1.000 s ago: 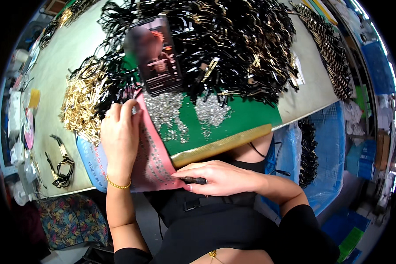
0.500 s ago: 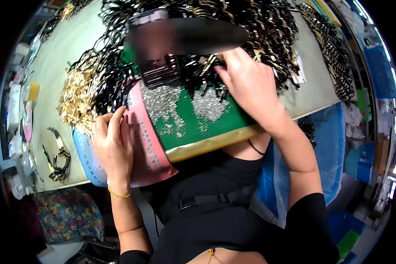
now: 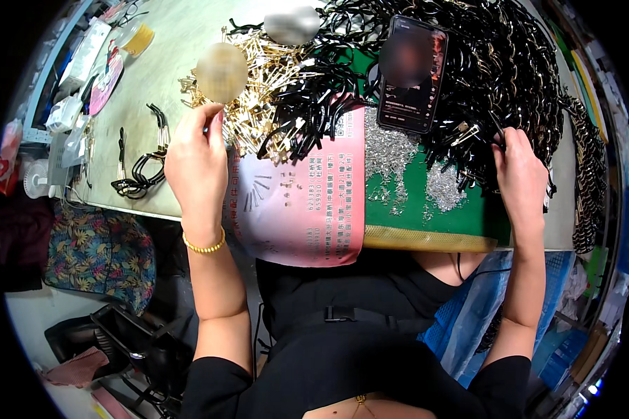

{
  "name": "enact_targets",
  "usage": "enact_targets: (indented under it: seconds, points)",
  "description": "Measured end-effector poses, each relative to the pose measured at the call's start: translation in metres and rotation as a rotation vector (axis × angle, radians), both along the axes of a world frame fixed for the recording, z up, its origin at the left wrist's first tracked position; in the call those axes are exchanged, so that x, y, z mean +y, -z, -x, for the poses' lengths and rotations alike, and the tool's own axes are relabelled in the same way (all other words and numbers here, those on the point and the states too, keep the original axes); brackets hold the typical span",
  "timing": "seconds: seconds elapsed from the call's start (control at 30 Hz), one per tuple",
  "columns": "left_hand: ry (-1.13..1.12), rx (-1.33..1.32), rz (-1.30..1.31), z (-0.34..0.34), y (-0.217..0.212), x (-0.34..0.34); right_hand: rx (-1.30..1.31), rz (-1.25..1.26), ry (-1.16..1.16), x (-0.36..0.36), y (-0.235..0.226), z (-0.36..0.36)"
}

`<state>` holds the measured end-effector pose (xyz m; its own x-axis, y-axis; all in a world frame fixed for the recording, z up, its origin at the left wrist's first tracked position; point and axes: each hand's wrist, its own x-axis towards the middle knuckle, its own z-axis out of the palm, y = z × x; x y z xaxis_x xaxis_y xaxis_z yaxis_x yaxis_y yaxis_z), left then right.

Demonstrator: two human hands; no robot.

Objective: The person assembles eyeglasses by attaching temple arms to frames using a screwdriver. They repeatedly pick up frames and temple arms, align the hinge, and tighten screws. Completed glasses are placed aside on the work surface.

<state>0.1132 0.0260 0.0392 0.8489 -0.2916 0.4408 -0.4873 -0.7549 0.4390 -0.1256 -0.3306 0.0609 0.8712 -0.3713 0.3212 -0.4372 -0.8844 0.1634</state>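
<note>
Over the pink and blue printed sheet's left edge, my left hand (image 3: 197, 164) is raised, thumb and forefinger pinched together; what they hold, if anything, cannot be made out. Just beyond those fingertips spreads a pile of thin gold metal pieces (image 3: 248, 115). My right hand (image 3: 522, 171) is closed in a pinch at a slim black piece that looks like an eyeglass temple, at the near side of a large heap of black-and-gold temples (image 3: 510, 63). Small silver metal parts (image 3: 391, 153) lie in two patches on the green mat (image 3: 416, 183) between my hands.
A phone (image 3: 411, 105) with a lit screen stands amid the heap. The printed sheet (image 3: 293, 209) hangs over the table's front edge. A few black temples (image 3: 143, 171) lie to the left, and a yellow tape roll (image 3: 138, 40) sits farther back. A blue crate (image 3: 548, 279) is below right.
The view has swung left, so the table contents appear farther right. My left hand has gone from the sheet to the gold pile; my right hand has moved to the heap right of the phone.
</note>
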Motion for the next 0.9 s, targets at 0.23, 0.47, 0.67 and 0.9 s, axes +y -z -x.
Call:
enact_targets:
  seconds: [0.23,0.47,0.67,0.9]
  points:
    - [0.312,-0.109,-0.342,-0.048,-0.007,-0.035,-0.044,-0.111,0.032,-0.002,-0.037,0.021]
    - [0.417,-0.109,-0.322,-0.06,0.005,-0.026,-0.229,-1.031,0.26,0.018,-0.066,0.057]
    - [0.205,-0.158,0.169,-0.021,0.003,-0.021,-0.294,-1.532,0.07,0.065,-0.05,0.071]
    - [0.874,0.66,0.279,0.151,-0.008,-0.06,-0.493,-1.846,-0.093,0.105,-0.009,0.053]
